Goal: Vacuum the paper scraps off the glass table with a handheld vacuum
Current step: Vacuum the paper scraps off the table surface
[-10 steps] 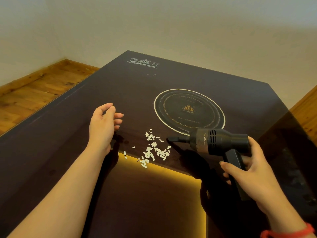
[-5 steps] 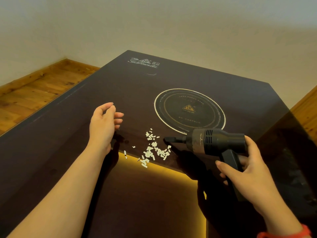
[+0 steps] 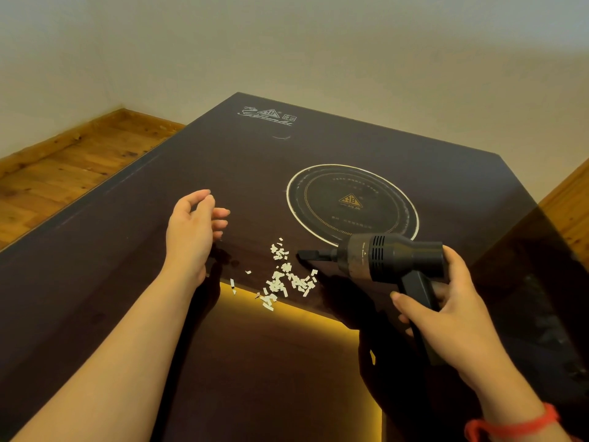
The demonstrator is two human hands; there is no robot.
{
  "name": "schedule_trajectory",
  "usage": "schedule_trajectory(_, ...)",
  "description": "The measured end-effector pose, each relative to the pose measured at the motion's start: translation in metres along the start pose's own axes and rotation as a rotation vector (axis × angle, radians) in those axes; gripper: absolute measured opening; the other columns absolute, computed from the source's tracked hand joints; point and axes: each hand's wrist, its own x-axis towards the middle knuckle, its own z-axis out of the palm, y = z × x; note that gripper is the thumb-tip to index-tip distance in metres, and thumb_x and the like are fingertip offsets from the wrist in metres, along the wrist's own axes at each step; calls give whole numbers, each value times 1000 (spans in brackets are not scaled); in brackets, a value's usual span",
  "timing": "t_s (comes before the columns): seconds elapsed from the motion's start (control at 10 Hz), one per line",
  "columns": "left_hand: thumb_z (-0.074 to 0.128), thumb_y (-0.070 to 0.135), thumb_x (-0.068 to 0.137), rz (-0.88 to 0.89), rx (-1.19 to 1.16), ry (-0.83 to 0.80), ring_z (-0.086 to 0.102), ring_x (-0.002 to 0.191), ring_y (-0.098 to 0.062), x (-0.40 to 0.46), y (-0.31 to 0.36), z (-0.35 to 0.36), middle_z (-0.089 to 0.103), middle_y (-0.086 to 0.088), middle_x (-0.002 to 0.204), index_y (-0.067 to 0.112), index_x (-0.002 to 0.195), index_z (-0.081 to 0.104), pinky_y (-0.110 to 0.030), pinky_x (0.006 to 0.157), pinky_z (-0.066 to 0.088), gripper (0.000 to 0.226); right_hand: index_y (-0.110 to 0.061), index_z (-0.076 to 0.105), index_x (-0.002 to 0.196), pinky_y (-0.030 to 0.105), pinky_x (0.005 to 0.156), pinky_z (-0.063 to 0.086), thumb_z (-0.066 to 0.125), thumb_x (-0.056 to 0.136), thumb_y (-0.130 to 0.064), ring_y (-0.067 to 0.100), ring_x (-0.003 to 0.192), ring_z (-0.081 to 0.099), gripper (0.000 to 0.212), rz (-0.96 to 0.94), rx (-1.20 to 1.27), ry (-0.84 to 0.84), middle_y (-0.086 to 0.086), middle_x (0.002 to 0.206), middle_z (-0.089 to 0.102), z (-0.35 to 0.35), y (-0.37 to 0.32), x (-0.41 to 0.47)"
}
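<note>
Now closer: handheld vacuum nozzle slid left to the edge of the paper scraps, scattered mid-tabletop. Gripped by right hand; left hand loose, empty. Suction pass likely imminent.

Plain pale walls meet in a corner ahead of me; wooden plank floor lies left and right, warmly, dimly lit.

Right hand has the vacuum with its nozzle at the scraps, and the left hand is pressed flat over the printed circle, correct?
Not quite. The head view shows the left hand loosely curled, left of the paper scraps, well clear of the printed circle. The right hand does hold the vacuum, nozzle at the scraps.
</note>
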Motion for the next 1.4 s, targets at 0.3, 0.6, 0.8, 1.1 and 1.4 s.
schedule_trajectory(0.3,43,25,98,-1,-2,1,58,65,-2,0,0,0,66,4,83,29,112,52,-16,55,46,17,-47,29,126,19,48,51,73,74,-14,10,62,69,75,-4,2,7,-10,88,64,-1,2,2)
schedule_trajectory(0.6,44,24,97,3,-5,0,58,63,-1,-1,0,0,66,5,82,30,110,52,-13,53,46,16,-62,25,106,31,52,54,74,74,-13,6,60,69,76,27,-21,49,-6,78,65,-18,7,-8)
schedule_trajectory(0.8,44,24,97,4,4,0,58,63,-1,0,-1,0,66,5,82,30,109,53,-14,53,46,16,-69,27,97,31,52,54,74,73,-11,6,60,69,79,70,-18,42,-3,79,67,-24,8,-17)
schedule_trajectory(1.1,44,25,96,9,9,-2,58,62,0,0,-2,0,65,5,82,28,112,53,-14,53,45,18,-80,28,84,34,54,55,75,72,-9,9,61,70,86,88,2,26,-3,81,68,-26,8,-23)
schedule_trajectory(1.4,44,26,97,11,11,3,58,64,0,0,-1,0,66,6,83,31,110,53,-16,56,46,17,-64,31,105,35,55,56,74,73,-9,10,63,70,77,118,23,15,-1,87,68,-26,13,-20)
